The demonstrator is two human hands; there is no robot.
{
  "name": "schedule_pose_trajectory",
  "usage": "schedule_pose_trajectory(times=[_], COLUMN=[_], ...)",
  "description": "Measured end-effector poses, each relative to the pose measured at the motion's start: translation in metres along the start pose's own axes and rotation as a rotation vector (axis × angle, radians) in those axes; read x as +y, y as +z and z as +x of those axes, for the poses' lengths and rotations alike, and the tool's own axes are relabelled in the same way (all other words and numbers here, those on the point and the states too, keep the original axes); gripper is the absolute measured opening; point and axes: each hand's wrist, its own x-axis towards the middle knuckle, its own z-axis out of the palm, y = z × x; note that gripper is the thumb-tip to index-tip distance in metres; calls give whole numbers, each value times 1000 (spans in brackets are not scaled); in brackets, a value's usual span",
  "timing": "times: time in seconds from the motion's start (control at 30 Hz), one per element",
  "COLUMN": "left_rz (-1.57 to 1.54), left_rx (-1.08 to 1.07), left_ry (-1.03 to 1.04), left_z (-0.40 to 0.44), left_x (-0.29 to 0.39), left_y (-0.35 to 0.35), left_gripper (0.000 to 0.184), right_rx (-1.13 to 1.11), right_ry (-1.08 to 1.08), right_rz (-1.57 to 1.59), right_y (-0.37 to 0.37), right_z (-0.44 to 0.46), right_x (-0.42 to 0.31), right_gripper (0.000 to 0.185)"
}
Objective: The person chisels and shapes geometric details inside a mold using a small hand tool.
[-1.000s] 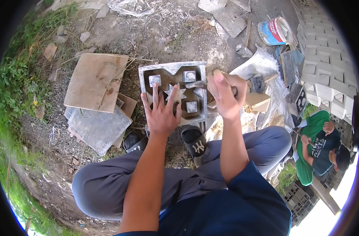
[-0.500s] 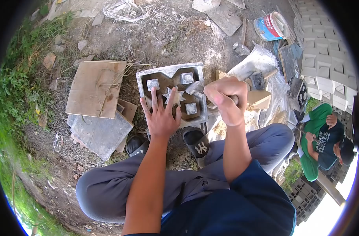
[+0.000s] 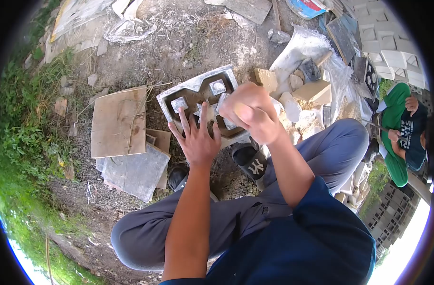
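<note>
A grey block mould lies on the ground in front of me, with square posts and a star-shaped core in its middle. My left hand rests over its near side, fingers spread and flat, the tips reaching the star and a square post. In my right hand, closed in a fist and somewhat blurred, is a small trowel. Its grey blade points down into the right part of the mould; the fist hides the handle and part of the right rim.
Brown board and grey slabs are stacked to the left. On the right are broken pieces on a white plastic sheet. My sandals sit close below the mould. A person in green trousers sits far right.
My right hand has moved left with the trowel, further over the mould. My left hand stays spread on the mould. The view has shifted and tilted, with the paint bucket now partly cut off.
</note>
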Motion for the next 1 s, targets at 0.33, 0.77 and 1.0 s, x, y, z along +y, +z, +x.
schedule_pose_trajectory(times=[0.33, 0.77, 1.0], left_rz=[56, 28, 31], left_rx=[-41, -12, -44], left_ry=[-16, -12, 3], left_z=[4, 3, 3], left_x=[4, 3, 2], left_y=[1, 2, -1], left_gripper=[71, 70, 70], right_rx=[31, 16, 15], right_ry=[41, 63, 86], right_rz=[8, -22, 40], right_y=[-24, -17, -15], right_z=[0, -10, -2], right_x=[8, 6, 11], right_gripper=[54, 48, 50])
